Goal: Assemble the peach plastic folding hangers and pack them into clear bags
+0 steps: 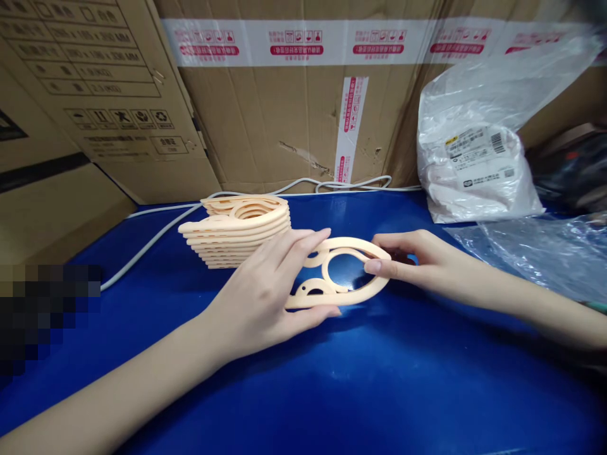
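My left hand [272,287] and my right hand [412,259] hold one flat peach plastic piece [341,278] between them, just above the blue table [332,379]. The piece is oval with curved cut-outs. Left thumb and fingers grip its left end; right fingertips pinch its right rim. A stack of several like pieces [237,230] lies just behind my left hand.
Large cardboard boxes [284,114] taped with red-and-white tape wall the back and left. A white cable [156,234] runs along the table's rear. A white plastic bag with a barcode label [474,164] and clear plastic film [545,253] lie at the right.
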Action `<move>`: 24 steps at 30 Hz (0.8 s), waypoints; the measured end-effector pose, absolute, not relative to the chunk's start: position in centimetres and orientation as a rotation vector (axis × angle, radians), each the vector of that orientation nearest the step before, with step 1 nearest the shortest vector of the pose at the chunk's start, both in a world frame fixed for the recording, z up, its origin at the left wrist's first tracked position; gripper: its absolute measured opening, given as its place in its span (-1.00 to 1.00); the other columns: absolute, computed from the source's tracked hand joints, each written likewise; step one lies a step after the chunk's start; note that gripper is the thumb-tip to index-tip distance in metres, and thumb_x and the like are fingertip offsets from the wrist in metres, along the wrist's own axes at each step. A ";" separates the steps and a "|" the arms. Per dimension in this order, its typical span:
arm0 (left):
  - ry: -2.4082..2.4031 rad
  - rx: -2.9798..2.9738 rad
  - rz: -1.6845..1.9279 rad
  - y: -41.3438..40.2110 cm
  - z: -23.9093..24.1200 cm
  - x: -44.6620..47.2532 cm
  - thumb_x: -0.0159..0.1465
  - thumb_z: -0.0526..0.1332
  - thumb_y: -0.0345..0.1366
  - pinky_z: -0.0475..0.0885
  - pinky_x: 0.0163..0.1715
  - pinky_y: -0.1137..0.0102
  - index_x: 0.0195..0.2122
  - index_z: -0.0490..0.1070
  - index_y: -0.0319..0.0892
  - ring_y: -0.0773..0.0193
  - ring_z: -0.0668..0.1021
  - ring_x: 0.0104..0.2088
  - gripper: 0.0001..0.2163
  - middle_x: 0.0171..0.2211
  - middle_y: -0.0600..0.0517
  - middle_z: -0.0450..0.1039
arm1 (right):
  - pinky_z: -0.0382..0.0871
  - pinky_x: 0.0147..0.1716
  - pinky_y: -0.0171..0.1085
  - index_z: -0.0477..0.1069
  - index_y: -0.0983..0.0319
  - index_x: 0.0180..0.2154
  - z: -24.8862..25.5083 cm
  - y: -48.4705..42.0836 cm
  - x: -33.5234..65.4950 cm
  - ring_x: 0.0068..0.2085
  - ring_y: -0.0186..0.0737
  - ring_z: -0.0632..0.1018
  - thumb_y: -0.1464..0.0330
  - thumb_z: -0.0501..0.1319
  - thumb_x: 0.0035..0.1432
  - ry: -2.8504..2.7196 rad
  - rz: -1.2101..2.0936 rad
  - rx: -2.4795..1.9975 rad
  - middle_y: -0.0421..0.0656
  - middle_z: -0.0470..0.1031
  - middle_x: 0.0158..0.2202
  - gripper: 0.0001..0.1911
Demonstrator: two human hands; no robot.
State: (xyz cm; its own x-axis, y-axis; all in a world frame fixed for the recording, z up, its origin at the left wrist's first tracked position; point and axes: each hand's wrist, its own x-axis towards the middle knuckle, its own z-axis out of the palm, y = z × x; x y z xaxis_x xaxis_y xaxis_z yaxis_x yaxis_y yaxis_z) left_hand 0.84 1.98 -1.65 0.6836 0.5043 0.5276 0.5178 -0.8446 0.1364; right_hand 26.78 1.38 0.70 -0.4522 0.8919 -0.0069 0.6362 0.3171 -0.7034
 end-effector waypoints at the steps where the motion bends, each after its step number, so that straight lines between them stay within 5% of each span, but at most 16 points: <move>1: -0.857 -2.824 -0.894 2.0 -1.6 0.8 0.24 0.30 -0.09 0.29 0.19 0.24 0.26 0.10 -0.31 0.08 0.38 0.16 -0.33 0.14 -0.19 0.31 | 0.08 -0.50 -0.31 0.36 0.19 -0.40 0.8 1.3 26.7 -0.45 -0.33 0.26 0.06 0.17 0.22 -2.143 1.025 -1.328 -0.29 0.26 -0.49 -0.66; 13: -0.758 -2.762 -0.843 2.1 -1.4 0.7 0.23 0.28 0.01 0.23 0.22 0.24 0.25 0.10 -0.40 0.05 0.36 0.18 -0.27 0.13 -0.25 0.31 | -0.09 -0.54 -0.33 0.42 0.23 -0.28 0.1 1.2 26.1 -0.47 -0.40 0.07 0.19 0.24 0.22 -1.713 1.543 -1.103 -0.29 0.14 -0.46 -0.78; 24: -0.705 -2.691 -0.735 2.1 -1.4 0.7 0.24 0.24 0.07 0.23 0.20 0.21 0.27 0.07 -0.43 0.02 0.37 0.15 -0.23 0.12 -0.26 0.33 | -0.17 -0.55 -0.31 0.40 0.25 -0.34 0.1 0.9 25.7 -0.49 -0.41 0.00 0.20 0.26 0.21 -1.580 1.644 -1.102 -0.32 0.07 -0.50 -0.76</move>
